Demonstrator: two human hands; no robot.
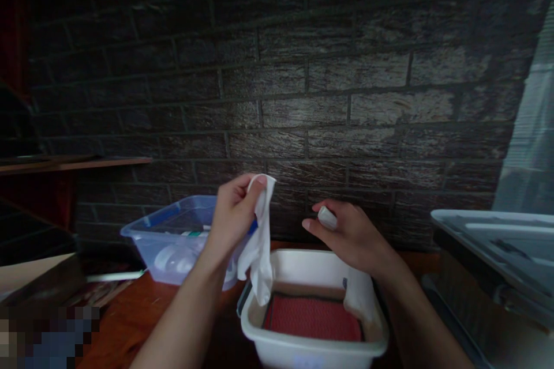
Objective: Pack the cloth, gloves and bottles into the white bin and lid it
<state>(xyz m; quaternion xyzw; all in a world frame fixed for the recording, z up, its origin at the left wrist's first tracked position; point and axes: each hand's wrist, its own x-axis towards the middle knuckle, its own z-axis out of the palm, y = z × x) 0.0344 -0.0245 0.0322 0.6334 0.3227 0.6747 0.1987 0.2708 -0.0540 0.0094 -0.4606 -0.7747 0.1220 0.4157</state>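
My left hand pinches a strip of white cloth near its top. The cloth hangs down in folds, its lower end over the left rim of a white plastic bin. To the right, my right hand is curled around another white cloth, whose rolled end pokes out between thumb and fingers. White fabric also hangs below this hand inside the bin; whether it is the same piece is hidden. At the bin's bottom lies a red textured item with a dark edge.
A translucent blue tub with white items stands left of the bin on a brown wooden table. A large lidded container is at the right. Behind is a dark brick wall; a shelf juts out at left.
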